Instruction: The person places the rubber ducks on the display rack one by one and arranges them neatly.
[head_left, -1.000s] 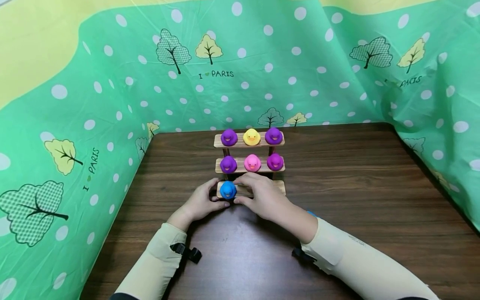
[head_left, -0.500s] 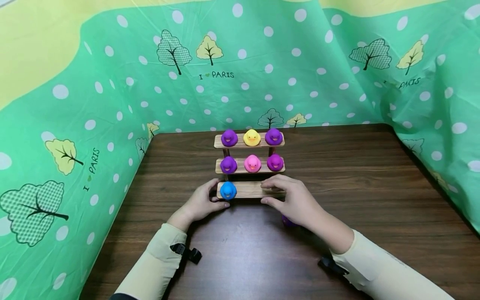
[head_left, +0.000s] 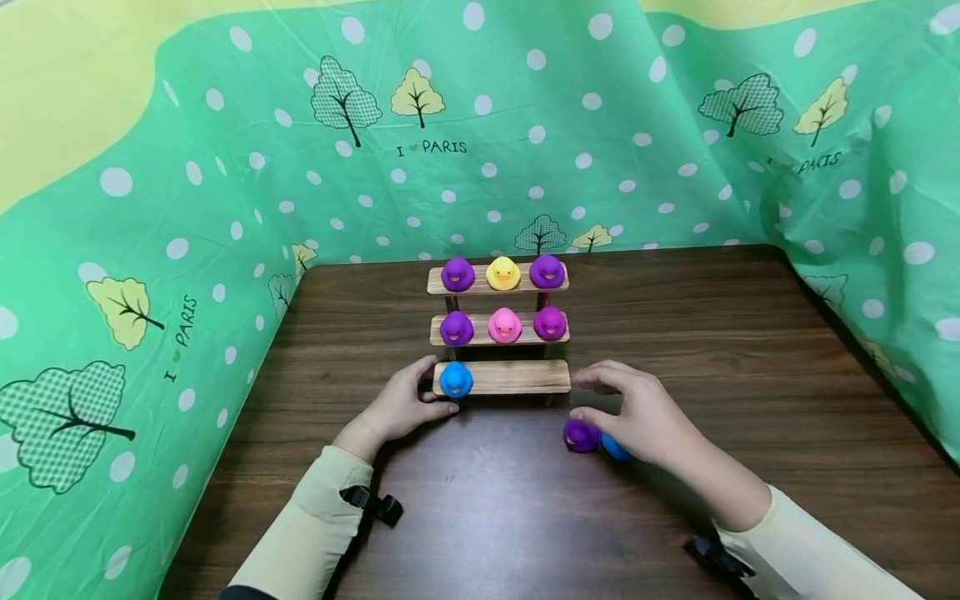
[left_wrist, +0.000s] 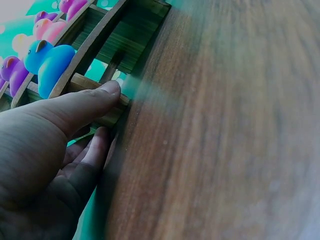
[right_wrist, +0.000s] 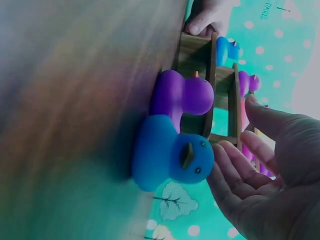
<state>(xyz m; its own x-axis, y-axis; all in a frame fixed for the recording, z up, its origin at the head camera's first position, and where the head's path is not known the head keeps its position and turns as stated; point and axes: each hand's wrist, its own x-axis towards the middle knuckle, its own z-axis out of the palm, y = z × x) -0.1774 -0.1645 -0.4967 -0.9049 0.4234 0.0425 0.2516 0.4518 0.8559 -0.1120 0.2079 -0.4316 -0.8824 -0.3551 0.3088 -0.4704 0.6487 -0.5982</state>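
Note:
A three-step wooden stand (head_left: 525, 377) holds rubber ducks. On its lowest step a blue duck (head_left: 455, 380) sits at the left end. My left hand (head_left: 393, 407) grips that step's left end; in the left wrist view the thumb (left_wrist: 95, 102) lies against the stand's leg, with the fingers beyond it. Over the table, right of the stand, my right hand (head_left: 645, 412) holds nothing, its fingers loosely bent. A purple duck (head_left: 581, 435) and another blue duck (right_wrist: 167, 152) stand side by side beneath it, the blue one partly hidden by the hand in the head view.
The middle step carries a pink duck (head_left: 505, 326) between two purple ones. A yellow duck (head_left: 503, 273), also flanked by purple ducks, is on the top step. Green patterned cloth (head_left: 480, 192) rises around the dark wooden table (head_left: 712, 350).
My right hand has moved right, from beside the blue duck along the lowest step to above the two loose ducks, which have come into sight. The left hand has stayed put.

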